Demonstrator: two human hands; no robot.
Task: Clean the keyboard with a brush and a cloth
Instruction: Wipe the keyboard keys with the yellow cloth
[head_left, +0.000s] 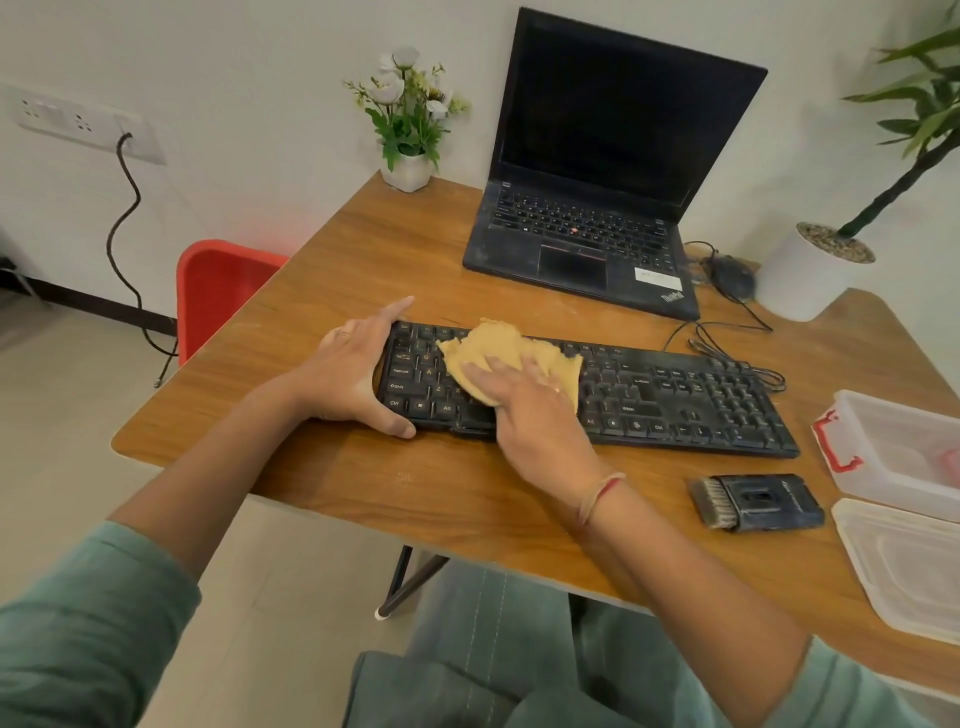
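Observation:
A black keyboard lies across the middle of the wooden table. A tan cloth is spread over its left-centre keys. My right hand presses flat on the cloth with straight fingers. At the keyboard's left end, my left hand grips the edge, index finger along the far side and thumb on the near side. A dark cleaning brush with grey bristles lies on the table near the keyboard's right end, untouched.
An open black laptop stands behind the keyboard, a mouse and cables to its right. A clear plastic box and its lid sit at the right edge. Flower pot, large plant pot and red chair surround the table.

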